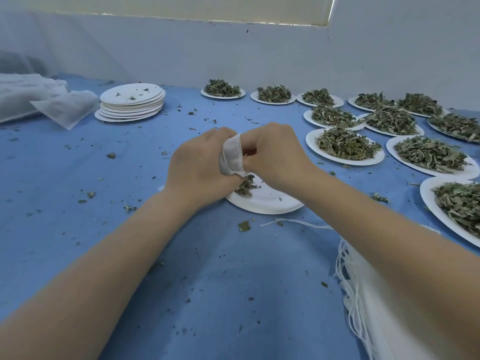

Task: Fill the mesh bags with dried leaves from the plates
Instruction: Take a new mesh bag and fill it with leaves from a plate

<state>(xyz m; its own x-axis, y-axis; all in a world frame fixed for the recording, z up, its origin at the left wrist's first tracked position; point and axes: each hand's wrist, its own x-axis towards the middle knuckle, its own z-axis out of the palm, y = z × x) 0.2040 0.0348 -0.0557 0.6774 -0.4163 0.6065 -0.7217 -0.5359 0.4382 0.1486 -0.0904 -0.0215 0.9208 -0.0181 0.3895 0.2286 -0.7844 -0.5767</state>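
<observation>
Over the near white plate (267, 202), at the middle of the blue worktop (130, 242), both hands meet around one small white mesh bag (232, 155); the left hand (200, 167) curls its fingers round the bag from the left side, and the right hand (272, 154) pinches the bag's upper edge from the right, its fingers bent inward at the opening; the bag sits between the two hands, held just above the plate, and a small clump of dried leaves (245, 187) lies on the plate directly beneath the left hand's fingers; whether the bag's lower end touches the leaves I cannot tell; to the right, well apart from the hands, many white plates heaped with dried leaves (346, 144) stand in rows toward the wall; at the far left a stack of used plates (131, 102) rests on the worktop, with a heap of mesh bags (65, 107) just beside it; near the right forearm lies a bundle of white strings (355, 289); leaf crumbs are scattered over the blue cloth.
</observation>
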